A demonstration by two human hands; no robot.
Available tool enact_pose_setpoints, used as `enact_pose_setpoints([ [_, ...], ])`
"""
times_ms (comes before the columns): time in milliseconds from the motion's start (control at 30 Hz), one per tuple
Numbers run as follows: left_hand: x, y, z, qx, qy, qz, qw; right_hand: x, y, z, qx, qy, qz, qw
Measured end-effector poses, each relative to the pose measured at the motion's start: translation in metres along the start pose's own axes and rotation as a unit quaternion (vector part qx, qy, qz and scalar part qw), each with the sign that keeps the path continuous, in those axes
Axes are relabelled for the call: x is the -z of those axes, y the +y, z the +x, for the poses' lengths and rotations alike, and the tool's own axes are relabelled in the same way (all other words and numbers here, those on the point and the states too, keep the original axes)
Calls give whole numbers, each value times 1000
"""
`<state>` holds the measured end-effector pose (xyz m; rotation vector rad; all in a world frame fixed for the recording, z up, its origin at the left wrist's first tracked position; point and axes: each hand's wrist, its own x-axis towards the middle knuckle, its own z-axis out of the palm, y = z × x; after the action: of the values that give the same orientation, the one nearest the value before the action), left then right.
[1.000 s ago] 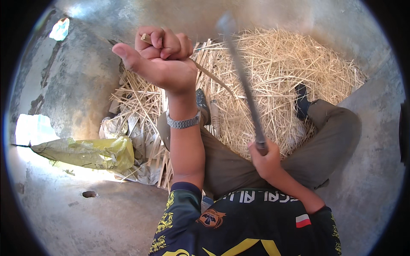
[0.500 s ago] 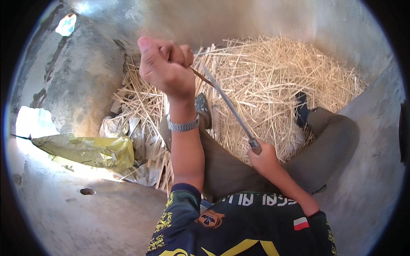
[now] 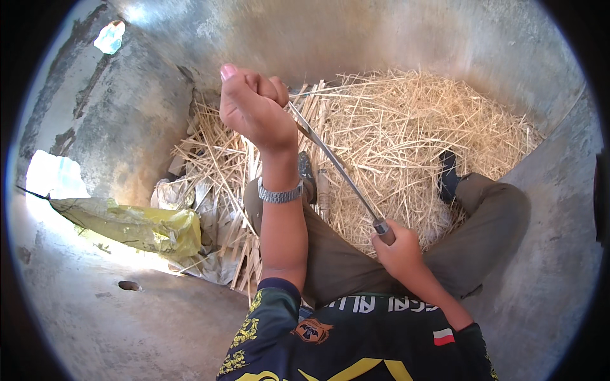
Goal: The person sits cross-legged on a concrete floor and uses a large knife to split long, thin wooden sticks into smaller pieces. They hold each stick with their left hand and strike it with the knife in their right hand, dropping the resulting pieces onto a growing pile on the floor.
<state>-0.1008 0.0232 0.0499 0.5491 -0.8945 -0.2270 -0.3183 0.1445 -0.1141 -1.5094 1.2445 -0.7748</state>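
My left hand [image 3: 257, 108] is raised in a closed fist, thumb up, with a metal watch on its wrist. A thin brown strip [image 3: 304, 129], perhaps bamboo, sticks out below the fist; the rest of it is hidden by the fingers. In my right hand [image 3: 400, 249], low by my lap, is the dark handle of a long, narrow-bladed knife [image 3: 346, 176]. The blade slants up and left, its tip close beside my left fist. It crosses the strip and seems to touch it.
Dry straw-like shavings [image 3: 394, 127] heap up between my legs and beyond. Split strips [image 3: 238, 174] and crumpled plastic [image 3: 219, 267] lie to the left, by a yellow plastic bag [image 3: 159, 232]. A curved grey wall [image 3: 381, 38] surrounds me.
The knife's tip has come closer to my left fist, and less of the brown strip shows. The whole view has shifted slightly.
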Motion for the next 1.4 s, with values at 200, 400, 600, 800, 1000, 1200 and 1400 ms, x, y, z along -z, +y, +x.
enact_pose_setpoints([
  [200,-5,-4,2,-87,38,46,994,-9,13,3,75,29,57,995],
  [400,4,-2,6,-137,47,97,985,8,16,6,-65,-20,-44,997],
  [600,-1,-4,-1,-69,-3,6,998,-10,15,-6,-49,44,178,982],
  [800,-7,-1,-10,-86,-6,-4,996,5,22,-1,-62,-58,-12,996],
  [1000,-11,-13,-5,-97,-6,-19,995,3,2,-12,-51,45,178,982],
  [1200,-11,-10,-11,-83,-28,15,996,7,12,-7,-25,-47,46,998],
  [1400,-10,-14,-12,-108,-36,-18,993,15,-5,-13,21,30,80,996],
])
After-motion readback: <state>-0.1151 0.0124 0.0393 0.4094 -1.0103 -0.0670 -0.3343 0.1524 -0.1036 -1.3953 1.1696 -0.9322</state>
